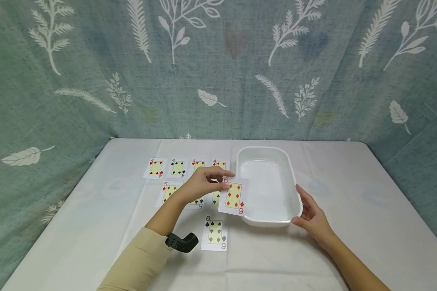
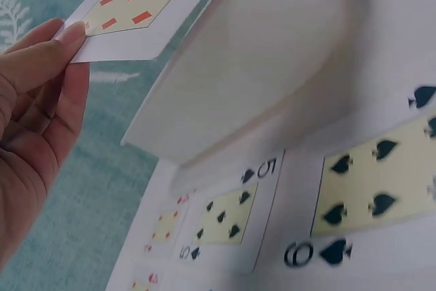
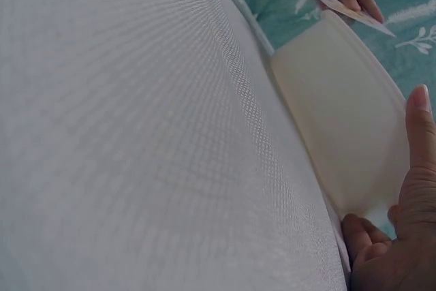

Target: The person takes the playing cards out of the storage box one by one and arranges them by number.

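Observation:
My left hand [image 1: 205, 184] pinches a six of diamonds [image 1: 233, 196] at its upper left corner, thumb against the card's face. The card hangs over the left rim of a white plastic basin [image 1: 267, 188] and hides part of it. In the left wrist view the same card is tilted above the basin's outer wall [image 2: 252, 52]. My right hand [image 1: 312, 218] holds the basin at its front right corner, thumb at the front and fingers along the right side. The right wrist view shows curled fingers [image 3: 364, 236] low against the wall.
Face-up playing cards lie left of the basin: a back row of fours, a row of fives with a five of diamonds [image 1: 169, 194], and a six of spades [image 1: 215, 233] in front. My left arm covers some. A leaf-patterned curtain [image 1: 218, 81] surrounds the white-clothed table [image 1: 276, 262].

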`<state>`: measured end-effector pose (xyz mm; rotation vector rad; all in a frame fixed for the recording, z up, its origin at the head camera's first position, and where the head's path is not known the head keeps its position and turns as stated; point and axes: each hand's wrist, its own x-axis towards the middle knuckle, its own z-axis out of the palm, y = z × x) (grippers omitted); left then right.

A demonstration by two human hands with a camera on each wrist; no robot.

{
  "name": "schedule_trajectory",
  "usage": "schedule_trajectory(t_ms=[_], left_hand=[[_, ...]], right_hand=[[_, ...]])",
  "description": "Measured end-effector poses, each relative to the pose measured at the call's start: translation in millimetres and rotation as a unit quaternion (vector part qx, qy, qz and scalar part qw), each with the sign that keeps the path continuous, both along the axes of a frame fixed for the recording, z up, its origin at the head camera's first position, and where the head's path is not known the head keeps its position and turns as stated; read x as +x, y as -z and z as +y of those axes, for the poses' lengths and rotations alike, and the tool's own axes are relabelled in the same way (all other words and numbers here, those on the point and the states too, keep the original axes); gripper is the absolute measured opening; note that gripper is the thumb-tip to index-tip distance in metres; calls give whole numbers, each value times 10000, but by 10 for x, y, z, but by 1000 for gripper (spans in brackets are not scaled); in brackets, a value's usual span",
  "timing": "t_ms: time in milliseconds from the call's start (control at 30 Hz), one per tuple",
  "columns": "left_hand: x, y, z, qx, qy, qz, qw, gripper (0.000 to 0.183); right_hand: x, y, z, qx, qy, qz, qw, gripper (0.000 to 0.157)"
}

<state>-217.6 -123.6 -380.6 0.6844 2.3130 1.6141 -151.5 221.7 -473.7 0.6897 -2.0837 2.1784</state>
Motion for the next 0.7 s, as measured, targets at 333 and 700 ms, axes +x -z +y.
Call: schedule_trajectory(t_ms=[333,700], left_hand=[[216,41,-428,-240,-263,129,9993,33],[457,216,-800,-374,-523,113,9979,32]], right_hand=[[-18,-14,-16,26,-88,-46,9999,84],[-2,0,6,-67,-93,-10,9999,83]])
